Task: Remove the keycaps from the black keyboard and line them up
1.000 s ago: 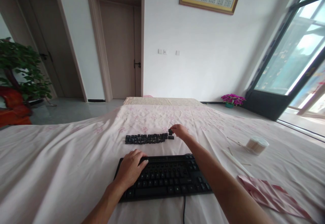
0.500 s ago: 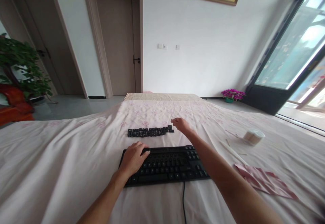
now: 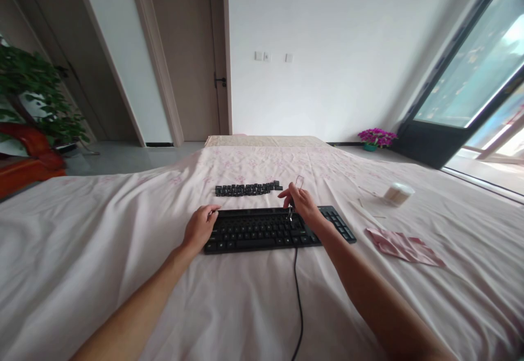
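Observation:
A black keyboard lies in front of me, its upper rows on the left and middle bare of keycaps. My left hand is closed on its upper left corner, thumb on top. In my right hand, a thin wire keycap puller is pinched; its loop sticks up past the fingers and its prongs point down at the keys right of the middle. Behind the keyboard, loose black keycaps lie in uneven rows. Whether the prongs touch a key, I cannot tell.
A pale flowered cloth covers the surface. At right are a clear tub of cotton swabs, a few loose swabs and a crumpled pink cloth. The keyboard's cable trails toward me.
My right hand has come back from beside the loose keycaps to above the keyboard, with the puller now visible. My left hand has shifted to the keyboard's left edge. The view has tilted down.

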